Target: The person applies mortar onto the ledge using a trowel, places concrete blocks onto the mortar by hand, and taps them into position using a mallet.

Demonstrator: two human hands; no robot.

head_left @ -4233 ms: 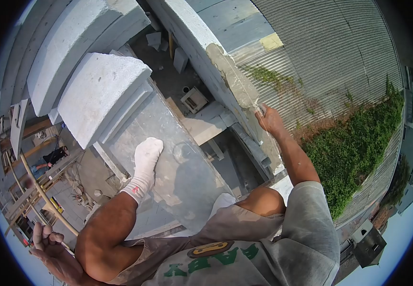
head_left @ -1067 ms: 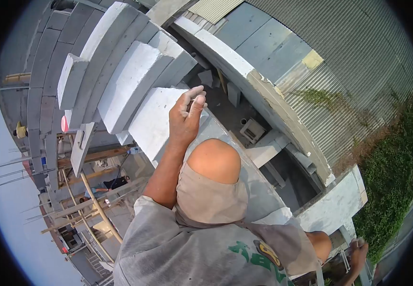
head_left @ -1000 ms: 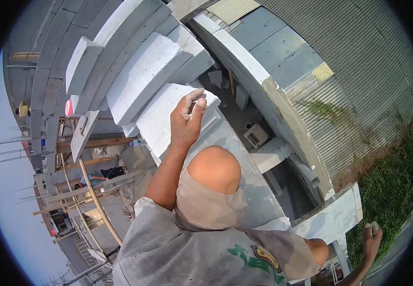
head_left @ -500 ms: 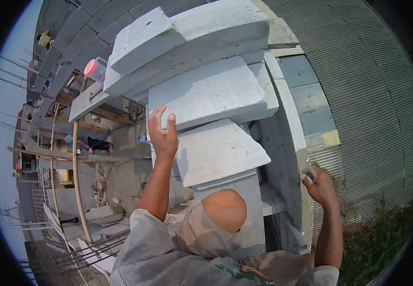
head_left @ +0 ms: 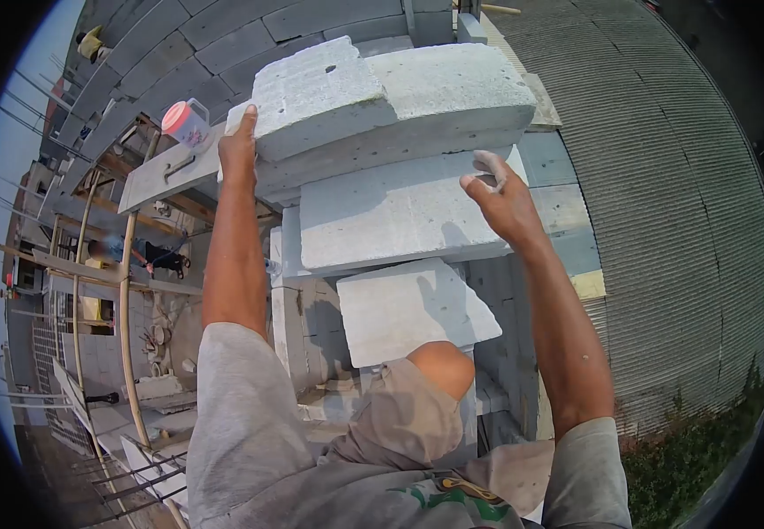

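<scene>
My left hand point(head_left: 238, 148) is at the left end of the top pale grey concrete block point(head_left: 320, 93), thumb against its near corner and fingers partly hidden round the end. My right hand point(head_left: 507, 203) hovers over the right end of a lower block point(head_left: 391, 207), its dusty fingers curled but apart from the thumb, with nothing visible between them. Another long block point(head_left: 452, 79) lies beside and under the top one. A broken, slanted piece of block point(head_left: 408, 309) rests nearer me, above my bent knee point(head_left: 444, 366).
Left of the stack, a pink-lidded jug point(head_left: 186, 123) and a metal bar-shaped tool point(head_left: 178, 167) sit on a plank point(head_left: 148, 185). Bamboo poles point(head_left: 126, 326) and a person point(head_left: 162, 256) are lower left. A corrugated roof point(head_left: 673, 203) spans the right.
My left hand has moved up and left to the top block's end. My right hand has come from the wall at right, up and left over the lower block. The view has shifted.
</scene>
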